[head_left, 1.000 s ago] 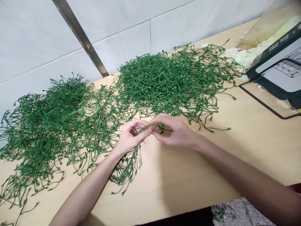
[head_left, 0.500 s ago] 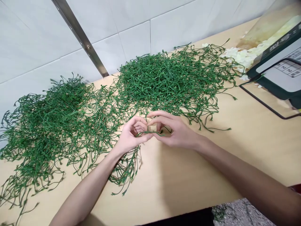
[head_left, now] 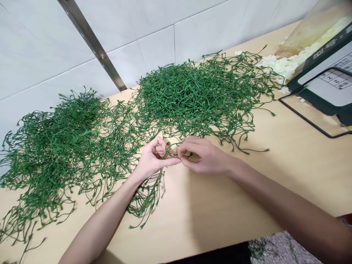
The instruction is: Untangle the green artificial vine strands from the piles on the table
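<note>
Thin green artificial stems (head_left: 171, 149) run between my two hands, just in front of the larger pile. My left hand (head_left: 154, 158) has its fingers curled round stems, the thumb pointing right. My right hand (head_left: 202, 156) pinches the stems at their right side, its fingertips meeting the left thumb tip. Behind the hands lies a big heap of green stems (head_left: 187, 91). A second heap of green stems (head_left: 55, 143) spreads to the left. Beneath my left wrist is a small bunch of stems (head_left: 147, 198), partly hidden by the forearm.
At the right stands a dark green box with a white label (head_left: 327, 80) and a thin black frame (head_left: 305, 119). White petals (head_left: 299, 55) lie behind it near a clear bag. A tiled wall (head_left: 154, 40) with a metal strip (head_left: 96, 47) borders the wooden table (head_left: 228, 216).
My right fingers, raised and arched before, have come down and closed on the stems beside the left thumb. The stems between the hands now form a loop. My left hand stays nearly in place.
</note>
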Demonstrator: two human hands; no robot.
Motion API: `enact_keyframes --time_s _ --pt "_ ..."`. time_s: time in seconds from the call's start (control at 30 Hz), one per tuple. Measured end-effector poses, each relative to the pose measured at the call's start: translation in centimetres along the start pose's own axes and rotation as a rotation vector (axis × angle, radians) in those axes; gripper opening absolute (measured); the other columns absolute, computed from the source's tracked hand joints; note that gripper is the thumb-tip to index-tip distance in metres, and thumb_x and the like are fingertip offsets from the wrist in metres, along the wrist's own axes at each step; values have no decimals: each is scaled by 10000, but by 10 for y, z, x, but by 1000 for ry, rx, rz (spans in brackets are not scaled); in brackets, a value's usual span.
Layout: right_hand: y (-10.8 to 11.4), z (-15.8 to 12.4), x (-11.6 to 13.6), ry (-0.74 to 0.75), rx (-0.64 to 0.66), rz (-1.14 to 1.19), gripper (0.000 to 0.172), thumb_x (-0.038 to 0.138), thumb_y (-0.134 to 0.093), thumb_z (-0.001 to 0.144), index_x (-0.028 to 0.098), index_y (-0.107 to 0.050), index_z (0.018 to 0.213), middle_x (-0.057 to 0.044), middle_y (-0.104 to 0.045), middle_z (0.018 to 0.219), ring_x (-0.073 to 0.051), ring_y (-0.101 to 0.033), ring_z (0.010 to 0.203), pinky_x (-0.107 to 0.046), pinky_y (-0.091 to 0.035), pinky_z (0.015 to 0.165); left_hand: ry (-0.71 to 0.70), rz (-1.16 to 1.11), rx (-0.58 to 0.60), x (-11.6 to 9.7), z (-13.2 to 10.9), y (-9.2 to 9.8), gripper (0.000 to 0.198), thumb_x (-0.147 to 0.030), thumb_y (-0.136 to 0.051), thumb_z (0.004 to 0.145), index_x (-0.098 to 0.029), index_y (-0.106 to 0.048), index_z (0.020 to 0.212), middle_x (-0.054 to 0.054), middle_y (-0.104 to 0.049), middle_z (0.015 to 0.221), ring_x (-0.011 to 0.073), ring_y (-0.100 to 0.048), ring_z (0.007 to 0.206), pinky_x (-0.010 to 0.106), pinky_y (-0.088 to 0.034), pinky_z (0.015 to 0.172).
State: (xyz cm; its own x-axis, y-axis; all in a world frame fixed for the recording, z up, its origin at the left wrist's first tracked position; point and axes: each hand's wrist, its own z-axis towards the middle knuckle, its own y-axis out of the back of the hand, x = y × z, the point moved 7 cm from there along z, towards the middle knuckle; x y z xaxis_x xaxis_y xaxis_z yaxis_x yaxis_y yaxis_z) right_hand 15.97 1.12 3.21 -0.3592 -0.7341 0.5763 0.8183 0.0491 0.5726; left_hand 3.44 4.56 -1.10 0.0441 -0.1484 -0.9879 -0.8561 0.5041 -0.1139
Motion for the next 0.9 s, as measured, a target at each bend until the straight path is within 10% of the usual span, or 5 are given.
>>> enact_keyframes --time_s 0.33,0.63,0.9 --pt "2 3 5 123 -11 -45 122 91 -494 921 176 -555 857 -48 -613 773 -180 -530 852 -325 -471 766 -96 15 130 -10 -1 -7 411 -143 -743 732 -202 -341 795 -57 -536 742 53 -568 629 175 -477 584" --pt "0 -3 -2 12 45 -49 186 15 -404 885 157 -524 891 -48 -545 837 -120 -507 682 -218 -412 564 23 57 110 -1 0 -6 322 -228 -692 814 -207 -381 896 -51 -605 697 38 -496 495 150 -404 460" --pt "-15 -12 -14 -159 168 -148 316 73 -401 948 203 -458 1230 -94 -556 1127 -173 -580 920 -293 -504 766 -33 59 141 -1 -1 -8 267 -306 -617 882 -213 -367 897 -32 -633 692 74 -567 496 183 -393 470"
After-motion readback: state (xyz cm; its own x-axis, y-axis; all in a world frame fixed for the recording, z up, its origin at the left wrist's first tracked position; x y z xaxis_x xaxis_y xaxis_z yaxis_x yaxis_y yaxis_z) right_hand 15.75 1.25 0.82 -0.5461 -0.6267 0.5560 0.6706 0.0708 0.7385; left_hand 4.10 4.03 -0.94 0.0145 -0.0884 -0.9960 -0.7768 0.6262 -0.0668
